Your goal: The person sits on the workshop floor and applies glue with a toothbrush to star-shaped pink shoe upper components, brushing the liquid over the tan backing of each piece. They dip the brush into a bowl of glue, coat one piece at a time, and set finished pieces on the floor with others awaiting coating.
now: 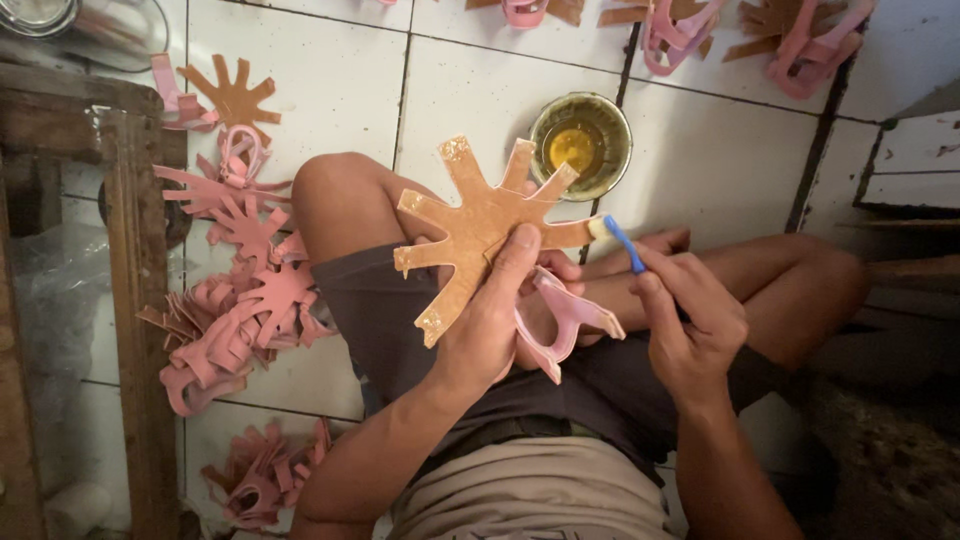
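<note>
Tan cut-out piece [480, 225]: flat, star-like, a broad centre with several strap-shaped arms radiating outward; arm tips look glossy and lighter, as if wetted. It is held above the person's lap, centre of view, tilted with its face toward the camera. Beneath it, partly hidden, a pink piece [562, 322] with a looped opening hangs toward the near right. Left hand [490, 325]: fingers curled behind the tan piece, thumb pressed flat across its front, so the piece is pinched between thumb and fingers; forearm rises from the near edge. Right hand [695, 325]: closed around a small blue-handled brush [622, 243], thumb and forefinger pinching the handle, bristle end touching the tip of the right-pointing arm of the tan piece. A round tin of yellowish liquid [580, 145] stands on the white tile floor [700, 160], just far of the tan piece. A heap of pink cut-outs [240, 300] lies on the floor to the left, more pink pieces [800, 40] along the far edge. A wooden frame [135, 280] stands far left.
</note>
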A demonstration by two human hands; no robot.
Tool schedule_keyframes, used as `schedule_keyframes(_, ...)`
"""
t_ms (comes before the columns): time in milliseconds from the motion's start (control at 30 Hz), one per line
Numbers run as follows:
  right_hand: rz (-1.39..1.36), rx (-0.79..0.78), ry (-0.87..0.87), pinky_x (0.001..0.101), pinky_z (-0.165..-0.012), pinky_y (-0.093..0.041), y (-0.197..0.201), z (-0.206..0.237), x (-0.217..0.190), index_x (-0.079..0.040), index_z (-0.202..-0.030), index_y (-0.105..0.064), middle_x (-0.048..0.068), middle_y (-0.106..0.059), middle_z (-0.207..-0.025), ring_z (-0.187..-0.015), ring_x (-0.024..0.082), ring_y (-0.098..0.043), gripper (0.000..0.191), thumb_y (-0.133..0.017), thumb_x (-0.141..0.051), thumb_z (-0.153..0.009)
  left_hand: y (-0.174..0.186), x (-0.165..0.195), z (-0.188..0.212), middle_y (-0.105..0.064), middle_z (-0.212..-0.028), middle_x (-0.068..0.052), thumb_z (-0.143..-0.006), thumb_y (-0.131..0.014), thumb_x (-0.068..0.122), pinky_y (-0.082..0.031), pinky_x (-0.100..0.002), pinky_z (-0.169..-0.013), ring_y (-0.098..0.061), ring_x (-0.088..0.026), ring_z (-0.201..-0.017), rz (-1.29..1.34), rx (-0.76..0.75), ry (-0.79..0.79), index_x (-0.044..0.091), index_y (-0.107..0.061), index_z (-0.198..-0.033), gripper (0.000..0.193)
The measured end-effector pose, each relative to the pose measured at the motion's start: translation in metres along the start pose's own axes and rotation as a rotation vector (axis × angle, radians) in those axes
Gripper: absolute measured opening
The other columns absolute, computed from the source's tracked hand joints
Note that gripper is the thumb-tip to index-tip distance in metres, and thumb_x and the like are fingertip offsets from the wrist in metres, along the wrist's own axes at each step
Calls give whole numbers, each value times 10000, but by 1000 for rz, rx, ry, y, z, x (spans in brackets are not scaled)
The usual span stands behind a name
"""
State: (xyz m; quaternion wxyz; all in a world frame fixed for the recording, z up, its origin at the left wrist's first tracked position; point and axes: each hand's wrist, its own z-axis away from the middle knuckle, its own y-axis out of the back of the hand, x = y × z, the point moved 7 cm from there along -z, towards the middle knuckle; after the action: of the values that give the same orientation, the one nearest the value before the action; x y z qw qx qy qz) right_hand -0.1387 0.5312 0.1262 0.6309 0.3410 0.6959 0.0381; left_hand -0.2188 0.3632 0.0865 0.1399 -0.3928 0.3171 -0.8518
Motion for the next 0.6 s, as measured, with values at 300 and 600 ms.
schedule_keyframes(300, 62, 9, -55, 256, -637, -416, 4, -1, 8, 49, -1228, -714, 96, -633, -821, -711, 135, -559, 252, -664, 98, -986, -1, 9, 1, -666, -867, -108, -1049, -586, 198, -571, -303, -639, -661, -160, -719, 2, -5, -60, 37, -510, -1459, 447)
schedule_keyframes(600, 189, 2, 57, 280, -700, -460, 0, -14, 18, 46, -1219, -720, 120, -640, -872, -768, 169, -594, 216, -688, 29, -1006, -2, 4, -2, -656, -881, -112, -1061, -574, 209, -563, -317, -647, -660, -173, -739, 68, -29, 43, 37, -504, -1453, 433)
